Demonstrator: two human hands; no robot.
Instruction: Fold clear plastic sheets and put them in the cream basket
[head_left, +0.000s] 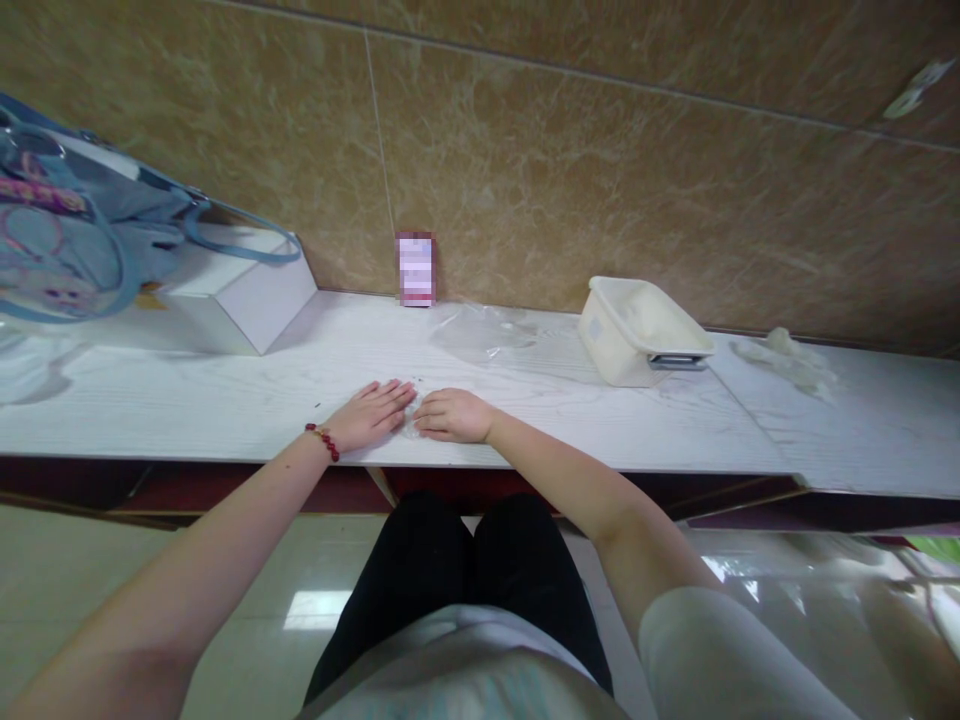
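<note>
My left hand [373, 413], with a red beaded bracelet [324, 441] at the wrist, lies flat on the white wood-grain tabletop [517, 430], its fingers stretched out. Close beside it, my right hand [456, 415] rests with its fingers together and slightly bent over a small piece of clear crinkled plastic [411, 422]. This piece shows in the narrow gap between both hands, and the left fingertips touch its edge. Part of it is hidden under the right fingers.
A clear plastic sheet [484, 335] lies behind my hands. To the right stand a cream plastic bin [615, 340] and crumpled plastic [787, 358]. A phone [416, 270] leans on the tiled wall. At left are a white box [240, 290] and a blue bag [97, 220].
</note>
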